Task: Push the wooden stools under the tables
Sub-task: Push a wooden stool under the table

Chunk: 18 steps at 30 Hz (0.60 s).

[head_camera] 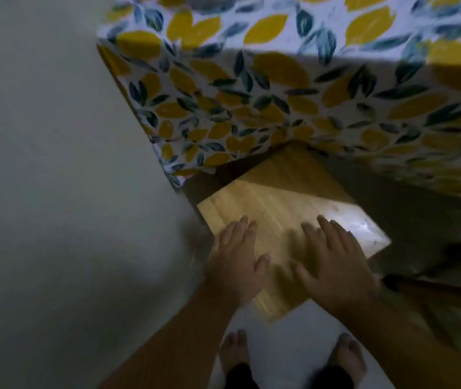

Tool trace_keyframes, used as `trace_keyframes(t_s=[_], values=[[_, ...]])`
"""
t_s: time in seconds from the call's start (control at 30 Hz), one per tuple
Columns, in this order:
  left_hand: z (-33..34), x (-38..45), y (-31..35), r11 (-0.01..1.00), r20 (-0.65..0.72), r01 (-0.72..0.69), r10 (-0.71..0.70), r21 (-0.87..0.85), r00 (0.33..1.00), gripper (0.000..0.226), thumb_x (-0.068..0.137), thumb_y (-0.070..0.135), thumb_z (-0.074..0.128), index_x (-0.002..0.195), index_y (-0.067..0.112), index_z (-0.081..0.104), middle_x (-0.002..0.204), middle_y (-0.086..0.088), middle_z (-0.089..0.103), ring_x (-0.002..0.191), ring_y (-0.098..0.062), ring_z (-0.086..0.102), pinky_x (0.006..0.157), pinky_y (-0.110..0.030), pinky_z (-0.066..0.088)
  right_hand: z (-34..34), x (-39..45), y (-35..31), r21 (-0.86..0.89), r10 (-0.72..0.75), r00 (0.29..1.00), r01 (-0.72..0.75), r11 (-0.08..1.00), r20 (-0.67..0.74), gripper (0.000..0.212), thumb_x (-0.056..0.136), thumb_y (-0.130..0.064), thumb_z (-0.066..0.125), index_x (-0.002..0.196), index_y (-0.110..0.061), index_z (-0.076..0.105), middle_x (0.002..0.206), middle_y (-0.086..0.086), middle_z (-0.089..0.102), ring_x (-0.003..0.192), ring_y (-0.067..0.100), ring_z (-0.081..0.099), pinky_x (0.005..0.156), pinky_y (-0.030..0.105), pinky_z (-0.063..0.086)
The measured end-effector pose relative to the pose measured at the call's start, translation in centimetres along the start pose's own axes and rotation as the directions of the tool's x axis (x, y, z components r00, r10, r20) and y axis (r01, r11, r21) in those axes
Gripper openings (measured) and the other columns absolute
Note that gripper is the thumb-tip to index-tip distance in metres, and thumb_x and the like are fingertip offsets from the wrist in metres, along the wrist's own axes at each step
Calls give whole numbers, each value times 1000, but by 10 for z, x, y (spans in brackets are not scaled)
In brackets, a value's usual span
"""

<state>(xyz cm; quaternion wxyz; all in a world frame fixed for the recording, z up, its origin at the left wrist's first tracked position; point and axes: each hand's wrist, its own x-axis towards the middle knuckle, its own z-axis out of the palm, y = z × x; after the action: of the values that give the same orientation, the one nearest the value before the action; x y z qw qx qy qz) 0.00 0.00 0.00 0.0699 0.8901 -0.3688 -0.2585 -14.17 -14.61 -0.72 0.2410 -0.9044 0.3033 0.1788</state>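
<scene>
A wooden stool with a pale square seat stands on the floor, its far part in shadow under the table, which is draped in a cloth printed with yellow and dark blue leaves. My left hand lies flat on the near left part of the seat, fingers spread. My right hand lies flat on the near right part, palm down. Neither hand grips anything. The stool's legs are hidden below the seat.
A pale wall runs close along the left of the table and stool. My two bare feet stand on a white floor just behind the stool. Another dark wooden piece sits to the right under the cloth's hem.
</scene>
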Motion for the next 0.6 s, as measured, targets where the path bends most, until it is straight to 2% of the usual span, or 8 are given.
trace_keyframes(t_s=[0.07,0.17,0.23,0.3,0.47,0.6], values=[[30,21,-13,1000,-60,-25,26,3,998,79,91,55,45,158,23,17,166,-1,15,151,-23,11,120,-42,11,32,16,2,52,55,997,-52,997,-53,82,87,-77,23,158,-38,9,170,1,2,155,24,2,124,46,3],[64,43,-22,999,-158,-21,26,33,987,86,84,59,50,157,23,21,163,-3,22,149,-24,16,121,-48,16,66,30,3,51,101,966,-92,994,-238,80,87,-74,37,156,-33,30,165,5,24,152,27,18,122,46,9],[75,47,-22,999,-259,-48,53,25,965,86,79,59,54,154,23,31,158,-5,32,145,-26,26,117,-48,21,76,33,6,62,97,931,-80,995,-351,79,82,-70,48,150,-29,45,159,7,38,147,30,31,120,49,17],[76,54,-22,995,-312,-86,100,58,945,85,78,58,55,152,22,36,155,-7,37,143,-28,31,115,-50,23,73,38,13,55,71,908,-53,997,-414,78,80,-69,51,146,-27,51,155,8,43,143,31,36,118,51,22],[67,90,-3,990,-331,-119,137,74,933,81,81,58,52,151,20,39,153,-8,40,142,-27,32,114,-52,22,50,67,30,2,62,913,-67,998,-403,80,82,-73,45,149,-28,47,157,8,39,144,30,33,118,49,20],[52,144,20,986,-369,-111,149,123,917,76,82,61,49,145,18,45,146,-13,47,131,-33,40,109,-50,27,19,112,50,-52,105,893,-142,989,-438,79,81,-75,45,147,-31,45,154,7,39,140,28,30,115,47,25]])
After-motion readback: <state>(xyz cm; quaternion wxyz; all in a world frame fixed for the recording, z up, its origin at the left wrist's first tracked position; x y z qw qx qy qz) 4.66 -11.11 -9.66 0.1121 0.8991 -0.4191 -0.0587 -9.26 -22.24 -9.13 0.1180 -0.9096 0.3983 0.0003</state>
